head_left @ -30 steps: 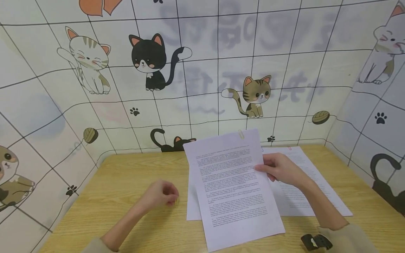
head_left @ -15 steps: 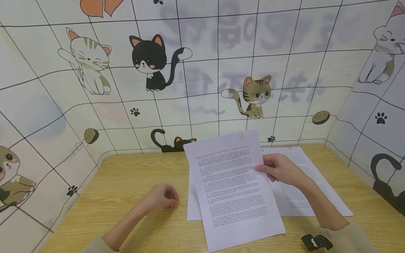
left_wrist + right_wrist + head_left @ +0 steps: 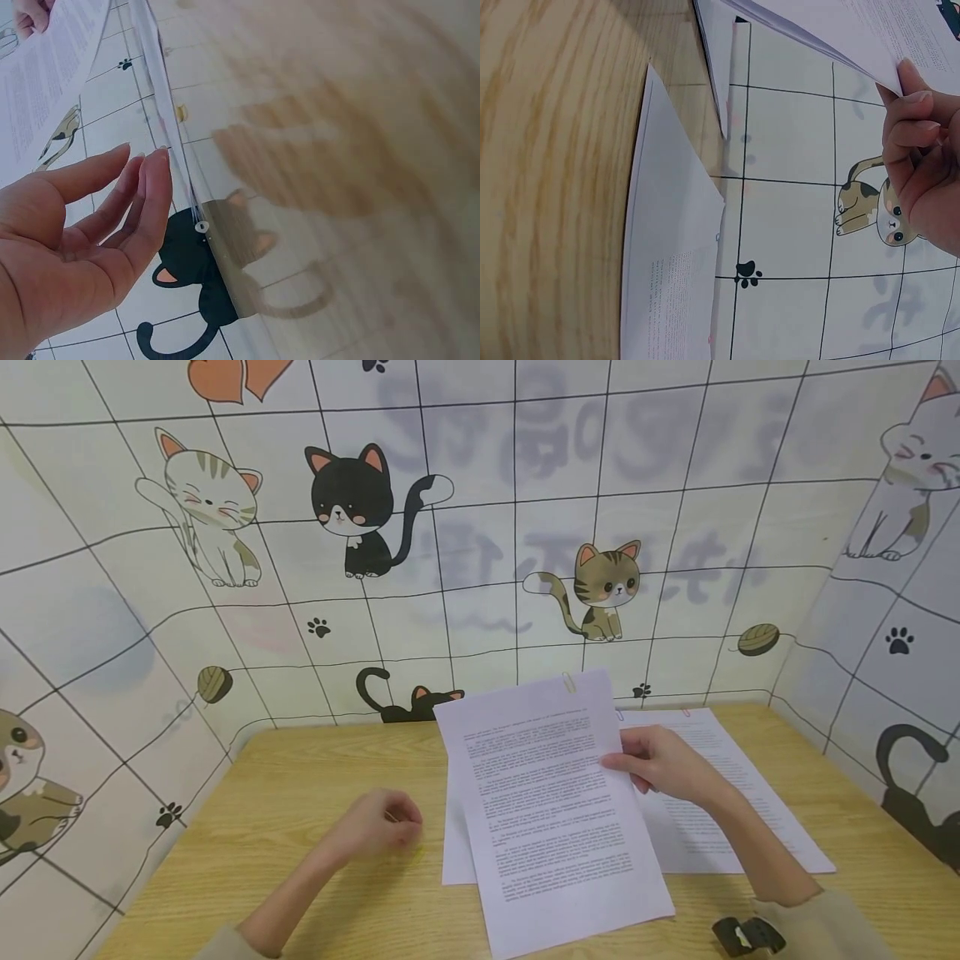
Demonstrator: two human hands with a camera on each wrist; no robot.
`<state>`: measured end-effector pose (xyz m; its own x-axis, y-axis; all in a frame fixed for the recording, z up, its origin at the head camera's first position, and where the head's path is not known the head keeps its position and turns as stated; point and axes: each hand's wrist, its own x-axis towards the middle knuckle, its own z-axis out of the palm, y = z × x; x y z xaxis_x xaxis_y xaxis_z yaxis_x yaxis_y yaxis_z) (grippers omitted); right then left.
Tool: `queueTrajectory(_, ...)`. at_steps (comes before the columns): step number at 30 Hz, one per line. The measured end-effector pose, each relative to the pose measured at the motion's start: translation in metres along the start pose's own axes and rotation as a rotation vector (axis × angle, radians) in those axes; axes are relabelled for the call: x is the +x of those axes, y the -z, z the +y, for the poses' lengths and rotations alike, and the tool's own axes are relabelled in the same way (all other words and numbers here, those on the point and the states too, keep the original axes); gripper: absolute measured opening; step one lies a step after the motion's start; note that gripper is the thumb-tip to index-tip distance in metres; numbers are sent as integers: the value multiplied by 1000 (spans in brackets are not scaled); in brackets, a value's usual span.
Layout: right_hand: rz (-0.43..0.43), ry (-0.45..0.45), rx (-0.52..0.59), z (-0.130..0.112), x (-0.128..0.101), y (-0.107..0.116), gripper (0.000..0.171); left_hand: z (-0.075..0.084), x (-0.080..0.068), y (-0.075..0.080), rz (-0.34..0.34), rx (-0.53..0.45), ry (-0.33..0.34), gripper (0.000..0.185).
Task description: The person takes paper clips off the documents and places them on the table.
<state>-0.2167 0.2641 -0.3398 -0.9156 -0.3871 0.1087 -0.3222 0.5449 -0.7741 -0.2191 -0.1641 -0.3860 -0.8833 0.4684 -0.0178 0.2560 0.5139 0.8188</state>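
Observation:
My right hand [image 3: 663,764] pinches the right edge of a printed stack of sheets [image 3: 555,810], thumb on top, and holds it tilted up off the wooden table [image 3: 300,793]. A gold paper clip [image 3: 570,681] sits on the stack's top edge. The right wrist view shows the fingers [image 3: 915,142] curled under the sheets [image 3: 870,30]. My left hand [image 3: 378,828] hovers low over the table left of the stack. Its fingers [image 3: 142,195] are relaxed and hold nothing. A small yellow clip [image 3: 417,853] lies on the table just beside that hand.
A blank sheet [image 3: 453,852] lies under the held stack. More printed pages [image 3: 712,793] with a pink clip [image 3: 686,712] lie to the right. A small black object [image 3: 746,935] sits by my right sleeve. Cat-patterned walls [image 3: 480,527] enclose the table on three sides.
My left hand's fingers have loosened and drawn slightly up and back from the small yellow clip, which now lies on the table. The right hand and its sheets have barely moved.

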Motion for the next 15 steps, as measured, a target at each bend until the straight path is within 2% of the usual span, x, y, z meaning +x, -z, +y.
queueTrajectory(6, -5, 5, -12, 1, 1, -3, 28, 9, 1, 3, 68, -43, 15, 9)
queueTrajectory(15, 12, -3, -17, 1, 2, -7, 25, 19, 6, 6, 159, -103, -6, 15)
